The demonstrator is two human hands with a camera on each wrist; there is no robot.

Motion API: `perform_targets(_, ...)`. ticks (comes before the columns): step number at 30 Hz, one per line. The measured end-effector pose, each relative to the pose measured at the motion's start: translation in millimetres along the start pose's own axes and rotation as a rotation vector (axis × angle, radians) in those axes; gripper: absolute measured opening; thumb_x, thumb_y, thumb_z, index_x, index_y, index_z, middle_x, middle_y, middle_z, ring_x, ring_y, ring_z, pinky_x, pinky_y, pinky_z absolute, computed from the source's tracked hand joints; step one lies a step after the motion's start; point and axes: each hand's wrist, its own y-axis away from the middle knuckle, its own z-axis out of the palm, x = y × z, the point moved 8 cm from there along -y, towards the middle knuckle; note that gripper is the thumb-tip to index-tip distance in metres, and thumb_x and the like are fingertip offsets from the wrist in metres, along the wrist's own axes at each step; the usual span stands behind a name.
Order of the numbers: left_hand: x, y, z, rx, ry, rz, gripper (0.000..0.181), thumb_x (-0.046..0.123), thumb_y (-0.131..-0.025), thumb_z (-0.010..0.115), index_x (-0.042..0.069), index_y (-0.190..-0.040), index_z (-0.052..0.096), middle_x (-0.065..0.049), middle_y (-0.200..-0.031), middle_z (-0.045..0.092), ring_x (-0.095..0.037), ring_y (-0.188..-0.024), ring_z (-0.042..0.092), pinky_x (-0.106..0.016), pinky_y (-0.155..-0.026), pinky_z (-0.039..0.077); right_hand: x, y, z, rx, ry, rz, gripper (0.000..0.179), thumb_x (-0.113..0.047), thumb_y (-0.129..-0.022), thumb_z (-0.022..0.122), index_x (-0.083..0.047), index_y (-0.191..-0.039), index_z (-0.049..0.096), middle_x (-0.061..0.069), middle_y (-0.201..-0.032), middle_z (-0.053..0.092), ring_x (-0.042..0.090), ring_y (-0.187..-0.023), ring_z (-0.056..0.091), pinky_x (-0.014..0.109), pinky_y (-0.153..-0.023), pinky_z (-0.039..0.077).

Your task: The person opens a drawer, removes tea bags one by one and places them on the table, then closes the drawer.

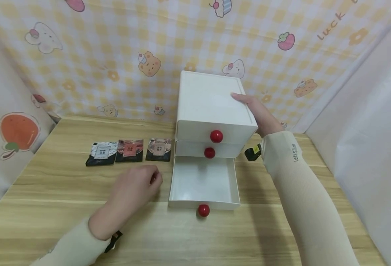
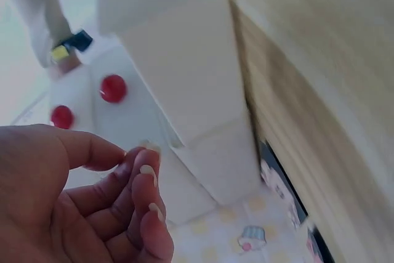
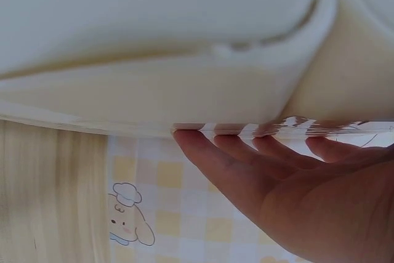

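A white three-drawer cabinet with round red knobs stands against the back cloth. Its bottom drawer is pulled out, showing a bare white inside; the upper two are closed. My right hand steadies the cabinet, thumb on the top edge; in the right wrist view its straight fingers press against the side wall. Left of the open drawer, my left hand hovers with loosely curled fingers, thumb tip at the index finger, nothing visible between them. Beyond it lie a blue-white packet, a red packet and a beige-pink packet.
The wood-grain table extends around the cabinet. A yellow checked cloth hangs close behind it, and pale side sheets bound the space left and right. The open drawer juts toward me, its red knob foremost.
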Motion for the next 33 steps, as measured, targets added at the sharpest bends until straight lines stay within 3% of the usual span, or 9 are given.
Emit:
perform_targets(4, 10.5, 12.0, 1.4, -0.058, 0.081, -0.03, 0.017, 0.015, -0.091, 0.069, 0.013, -0.074, 0.07, 0.01, -0.055, 0.053, -0.002, -0.045, 0.04, -0.017, -0.042, 0.032, -1, -4.1, 0, 0.001, -0.022, -0.009, 0.067, -0.046, -0.102, 0.042, -0.035, -0.162, 0.014, 0.009, -0.142, 0.049, 0.02, -0.116, 0.061, 0.03, -0.089, 0.057)
perform_targets(7, 18.2, 19.6, 6.5, -0.131, 0.139, -0.058, 0.023, 0.019, -0.092, 0.07, 0.018, -0.069, 0.068, 0.012, -0.054, 0.052, -0.001, -0.046, 0.04, -0.017, -0.044, 0.032, -1, -4.2, -1, 0.003, -0.01, -0.014, 0.067, -0.046, -0.103, 0.042, -0.035, -0.163, 0.014, 0.009, -0.143, 0.049, 0.021, -0.118, 0.06, 0.03, -0.09, 0.056)
perform_targets(12, 31.3, 32.7, 27.2, -0.347, 0.315, -0.081, 0.029, 0.029, -0.094, 0.069, 0.022, -0.066, 0.068, 0.014, -0.054, 0.051, -0.003, -0.048, 0.042, -0.02, -0.047, 0.035, -1, -4.2, -1, 0.013, -0.015, -0.012, 0.067, -0.046, -0.102, 0.043, -0.035, -0.162, 0.015, 0.01, -0.146, 0.047, 0.022, -0.12, 0.059, 0.029, -0.09, 0.056)
perform_targets(16, 40.4, 43.2, 49.5, -0.53, 0.482, -0.094, 0.028, 0.037, -0.096, 0.066, 0.019, -0.075, 0.073, 0.012, -0.058, 0.053, -0.005, -0.051, 0.043, -0.021, -0.048, 0.035, 0, -4.6, -3, 0.028, -0.02, 0.001, 0.067, -0.045, -0.102, 0.044, -0.034, -0.162, 0.016, 0.01, -0.146, 0.048, 0.021, -0.118, 0.06, 0.028, -0.089, 0.056)
perform_targets(22, 47.9, 54.7, 75.9, -0.701, 0.766, -0.172, 0.028, 0.032, -0.101, 0.061, 0.007, -0.103, 0.075, 0.0, -0.072, 0.065, -0.011, -0.06, 0.055, -0.025, -0.053, 0.046, 1, -5.1, -4, 0.033, -0.033, 0.012, 0.068, -0.046, -0.101, 0.046, -0.033, -0.162, 0.017, 0.009, -0.142, 0.051, 0.019, -0.113, 0.063, 0.028, -0.087, 0.057)
perform_targets(28, 56.7, 65.0, 100.3, -0.831, 0.989, -0.261, 0.04, 0.027, -0.104, 0.055, -0.005, -0.125, 0.064, -0.007, -0.082, 0.07, -0.013, -0.058, 0.06, -0.026, -0.05, 0.053, 0, -4.0, -3, 0.032, -0.034, 0.001, 0.067, -0.046, -0.101, 0.046, -0.036, -0.162, 0.019, 0.008, -0.141, 0.053, 0.019, -0.112, 0.064, 0.03, -0.087, 0.058)
perform_targets(33, 58.3, 68.7, 119.8, -0.859, 1.105, -0.358, 0.041, 0.033, -0.106, 0.05, -0.004, -0.117, 0.064, -0.005, -0.084, 0.07, -0.011, -0.061, 0.064, -0.027, -0.055, 0.057, -2, -2.8, -1, 0.019, -0.046, -0.019, 0.066, -0.043, -0.102, 0.045, -0.032, -0.162, 0.02, 0.008, -0.138, 0.054, 0.017, -0.108, 0.066, 0.028, -0.087, 0.058)
